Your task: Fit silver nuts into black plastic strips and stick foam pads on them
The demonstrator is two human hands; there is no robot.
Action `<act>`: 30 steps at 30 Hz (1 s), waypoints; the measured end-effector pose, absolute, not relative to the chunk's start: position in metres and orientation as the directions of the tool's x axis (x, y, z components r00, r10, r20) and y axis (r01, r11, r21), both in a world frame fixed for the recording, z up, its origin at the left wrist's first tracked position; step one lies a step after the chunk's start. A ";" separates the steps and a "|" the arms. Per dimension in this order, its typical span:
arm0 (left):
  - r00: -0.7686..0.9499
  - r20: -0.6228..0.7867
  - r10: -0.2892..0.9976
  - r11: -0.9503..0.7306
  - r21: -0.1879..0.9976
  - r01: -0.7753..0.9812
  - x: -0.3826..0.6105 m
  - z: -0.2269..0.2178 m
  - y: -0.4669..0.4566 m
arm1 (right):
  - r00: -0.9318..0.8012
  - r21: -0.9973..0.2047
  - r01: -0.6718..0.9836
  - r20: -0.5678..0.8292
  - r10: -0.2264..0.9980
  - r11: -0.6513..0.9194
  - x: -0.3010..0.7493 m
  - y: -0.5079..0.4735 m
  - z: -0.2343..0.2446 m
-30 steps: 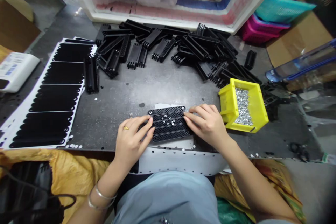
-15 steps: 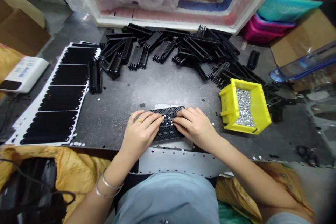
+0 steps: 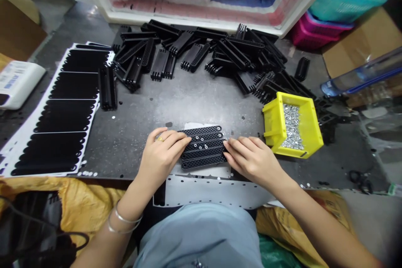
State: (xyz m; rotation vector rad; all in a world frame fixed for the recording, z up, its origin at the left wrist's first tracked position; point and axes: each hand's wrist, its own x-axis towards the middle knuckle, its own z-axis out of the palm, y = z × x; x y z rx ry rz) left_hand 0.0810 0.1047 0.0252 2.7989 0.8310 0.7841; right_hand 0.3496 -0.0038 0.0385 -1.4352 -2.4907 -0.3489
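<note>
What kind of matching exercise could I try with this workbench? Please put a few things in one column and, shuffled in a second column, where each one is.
Things:
1. left hand
2. right hand
3. yellow plastic bin
4. white-backed sheet of black strips

Places:
A. On the left side of the dark bench
B. Against the right end of the black perforated plastic piece
C. To the right of both hands, holding small silver washers
D. Against the left end of that black piece

Right pairs: 1-D, 2-B, 3-C, 4-A
</note>
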 end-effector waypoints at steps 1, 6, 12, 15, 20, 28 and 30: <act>0.717 0.445 0.537 -0.843 0.249 0.476 0.082 0.026 0.106 | -0.492 0.089 0.867 0.312 0.813 0.490 0.348 -0.004 0.040; 0.717 0.432 0.547 -0.836 0.233 0.498 0.075 0.033 0.099 | -0.393 -0.051 0.902 0.310 0.866 0.428 0.336 0.006 0.046; 0.683 0.435 0.587 -0.805 0.219 0.552 0.067 0.035 0.082 | -0.282 -0.355 0.849 0.320 0.904 0.391 0.311 0.022 0.031; 0.638 0.463 0.615 -0.782 0.255 0.569 0.070 0.028 0.078 | -0.256 -0.399 0.839 0.310 0.916 0.369 0.319 0.017 0.029; 0.633 0.486 0.603 -0.792 0.269 0.548 0.067 0.020 0.070 | -0.181 -0.348 0.889 0.334 0.925 0.299 0.350 -0.003 0.033; 0.667 0.453 0.592 -0.795 0.194 0.574 0.060 0.021 0.061 | -0.376 -0.058 0.895 0.437 0.817 0.442 0.348 -0.018 0.033; 0.674 0.431 0.599 -0.794 0.217 0.567 0.065 0.024 0.062 | -0.428 0.029 0.888 0.417 0.802 0.459 0.342 -0.022 0.036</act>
